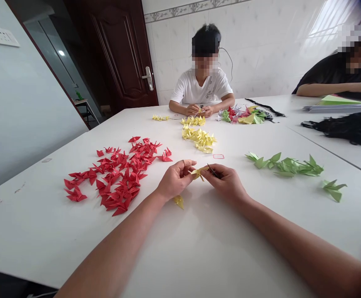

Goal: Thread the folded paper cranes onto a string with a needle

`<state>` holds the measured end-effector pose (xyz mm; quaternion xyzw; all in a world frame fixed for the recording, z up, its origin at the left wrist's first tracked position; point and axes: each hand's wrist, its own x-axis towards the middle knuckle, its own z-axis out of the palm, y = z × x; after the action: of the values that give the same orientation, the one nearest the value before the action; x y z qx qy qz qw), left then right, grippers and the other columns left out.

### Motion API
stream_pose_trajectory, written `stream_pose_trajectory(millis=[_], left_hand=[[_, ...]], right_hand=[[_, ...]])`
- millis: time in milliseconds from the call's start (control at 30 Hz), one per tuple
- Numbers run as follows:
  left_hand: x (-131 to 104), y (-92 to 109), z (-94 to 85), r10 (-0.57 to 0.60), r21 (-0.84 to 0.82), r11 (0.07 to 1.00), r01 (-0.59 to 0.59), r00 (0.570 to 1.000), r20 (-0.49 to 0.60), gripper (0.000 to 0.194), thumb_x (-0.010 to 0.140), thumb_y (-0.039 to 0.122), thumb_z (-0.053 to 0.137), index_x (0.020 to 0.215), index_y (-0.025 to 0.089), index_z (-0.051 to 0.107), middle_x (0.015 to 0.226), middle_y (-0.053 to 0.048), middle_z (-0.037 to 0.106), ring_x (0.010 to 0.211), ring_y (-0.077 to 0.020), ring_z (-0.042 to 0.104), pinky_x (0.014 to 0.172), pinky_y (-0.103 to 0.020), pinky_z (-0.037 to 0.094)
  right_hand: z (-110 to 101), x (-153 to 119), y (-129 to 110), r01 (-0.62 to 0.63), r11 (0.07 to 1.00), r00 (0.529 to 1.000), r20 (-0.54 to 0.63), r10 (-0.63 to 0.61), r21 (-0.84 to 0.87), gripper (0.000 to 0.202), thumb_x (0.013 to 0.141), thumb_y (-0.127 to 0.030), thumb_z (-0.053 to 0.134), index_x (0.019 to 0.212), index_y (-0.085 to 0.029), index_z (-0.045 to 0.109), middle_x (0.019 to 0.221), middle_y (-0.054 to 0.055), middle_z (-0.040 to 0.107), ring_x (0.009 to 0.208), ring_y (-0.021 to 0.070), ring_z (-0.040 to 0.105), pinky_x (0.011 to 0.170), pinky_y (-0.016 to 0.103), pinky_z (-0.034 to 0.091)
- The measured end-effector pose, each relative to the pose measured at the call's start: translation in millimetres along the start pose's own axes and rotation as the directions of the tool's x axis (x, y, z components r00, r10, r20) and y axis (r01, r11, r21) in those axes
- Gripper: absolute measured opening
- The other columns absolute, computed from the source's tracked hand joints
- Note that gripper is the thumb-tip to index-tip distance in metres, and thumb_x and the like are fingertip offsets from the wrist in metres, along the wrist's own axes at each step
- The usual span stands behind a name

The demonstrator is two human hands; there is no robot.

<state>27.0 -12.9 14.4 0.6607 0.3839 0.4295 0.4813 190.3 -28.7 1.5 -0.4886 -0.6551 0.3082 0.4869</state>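
My left hand point(178, 179) pinches a yellow paper crane point(199, 171) between thumb and fingers, above the middle of the white table. My right hand point(227, 180) is closed at the crane's other side, its fingertips touching the paper. From the right fingers sticks out a dark, thin, pointed tool point(212, 170); its kind cannot be made out. Just below my left wrist lies another yellow paper crane point(179, 201), partly hidden by the hand. Beyond my hands sits a group of yellow paper cranes point(199, 135).
Many red paper cranes point(118, 174) spread at left, green ones point(292, 166) at right. Across the white table point(211, 248), a person point(202, 85) handles something small beside a mixed crane pile point(245, 115). Black strands point(345, 127) and paper sheets point(335, 105) lie near another person point(332, 76).
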Motion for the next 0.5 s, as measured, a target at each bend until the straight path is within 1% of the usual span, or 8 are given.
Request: stream_pose_trajectory(millis=[67,133,200,267,333,367,433,500], left_hand=[[0.6,0.4,-1.7,-0.003,-0.003,1.000,0.003,1.000,-0.013,0.036,0.069,0.029,0.066,0.100,0.016,0.056,0.069,0.002,0.054,0.066,-0.0092,0.053,0.067,-0.026,0.044],[1.5,0.4,-3.6,0.004,0.020,1.000,-0.003,0.998,-0.061,0.033,0.068,0.030,0.066,0.096,0.015,0.056,0.064,0.003,0.052,0.064,-0.0091,0.053,0.065,-0.025,0.043],[2.4,0.0,-5.4,-0.002,0.037,0.999,0.005,0.996,-0.092,0.029,0.068,0.029,0.065,0.093,0.016,0.057,0.063,0.003,0.052,0.062,-0.0090,0.052,0.063,-0.024,0.043],[2.8,-0.7,-6.2,-0.021,0.034,0.999,0.023,0.997,-0.079,0.024,0.069,0.028,0.063,0.089,0.016,0.057,0.063,0.003,0.053,0.060,-0.0087,0.051,0.061,-0.024,0.042],[2.6,-1.4,-5.7,-0.030,0.029,0.999,0.032,0.998,-0.050,0.020,0.069,0.026,0.062,0.086,0.016,0.058,0.064,0.002,0.054,0.060,-0.0085,0.051,0.061,-0.024,0.042],[2.3,-1.7,-4.9,-0.029,0.032,0.999,0.030,0.999,-0.036,0.019,0.069,0.026,0.062,0.085,0.016,0.058,0.065,0.002,0.055,0.061,-0.0087,0.051,0.061,-0.024,0.042],[1.4,-2.2,-2.9,-0.020,0.043,0.999,0.020,1.000,-0.014,0.020,0.069,0.027,0.063,0.086,0.015,0.060,0.071,-0.001,0.058,0.065,-0.0099,0.053,0.064,-0.025,0.043],[0.7,-2.5,-0.8,-0.002,0.039,0.999,0.002,1.000,-0.007,0.023,0.070,0.028,0.062,0.088,0.014,0.061,0.075,-0.003,0.061,0.068,-0.0114,0.055,0.066,-0.026,0.044]], right_hand=[[0.1,0.2,0.7,-0.011,1.000,1.000,-0.006,0.011,0.007,0.031,0.074,-0.045,0.055,0.084,-0.016,0.063,0.061,0.000,0.054,0.051,0.0094,0.042,0.047,0.022,0.034],[-0.1,-0.1,0.8,0.011,1.000,0.999,-0.046,-0.012,-0.017,0.031,0.074,-0.042,0.055,0.091,-0.017,0.061,0.065,0.001,0.056,0.053,0.0104,0.045,0.049,0.023,0.036],[-0.5,-0.6,0.6,0.078,0.993,0.992,-0.095,-0.086,-0.089,0.026,0.075,-0.037,0.055,0.091,-0.017,0.060,0.070,0.002,0.057,0.056,0.0110,0.047,0.051,0.024,0.038],[-0.8,-0.8,0.8,0.158,0.974,0.975,-0.127,-0.180,-0.162,0.022,0.075,-0.033,0.054,0.090,-0.018,0.060,0.073,0.003,0.058,0.057,0.0108,0.047,0.052,0.024,0.038],[-1.0,-0.7,1.4,0.214,0.956,0.961,-0.135,-0.243,-0.200,0.023,0.075,-0.031,0.053,0.095,-0.019,0.059,0.075,0.003,0.057,0.056,0.0106,0.047,0.051,0.024,0.038],[-0.9,-0.5,1.7,0.222,0.953,0.958,-0.133,-0.252,-0.207,0.026,0.076,-0.031,0.053,0.098,-0.019,0.058,0.076,0.003,0.057,0.056,0.0106,0.047,0.051,0.024,0.037],[-0.7,-0.3,1.8,0.201,0.957,0.966,-0.120,-0.229,-0.211,0.029,0.075,-0.033,0.054,0.101,-0.020,0.057,0.076,0.003,0.058,0.055,0.0106,0.046,0.049,0.024,0.037],[-0.2,-0.4,0.9,0.142,0.971,0.981,-0.102,-0.164,-0.194,0.025,0.075,-0.035,0.055,0.093,-0.019,0.061,0.073,0.003,0.059,0.054,0.0104,0.045,0.048,0.023,0.036]])
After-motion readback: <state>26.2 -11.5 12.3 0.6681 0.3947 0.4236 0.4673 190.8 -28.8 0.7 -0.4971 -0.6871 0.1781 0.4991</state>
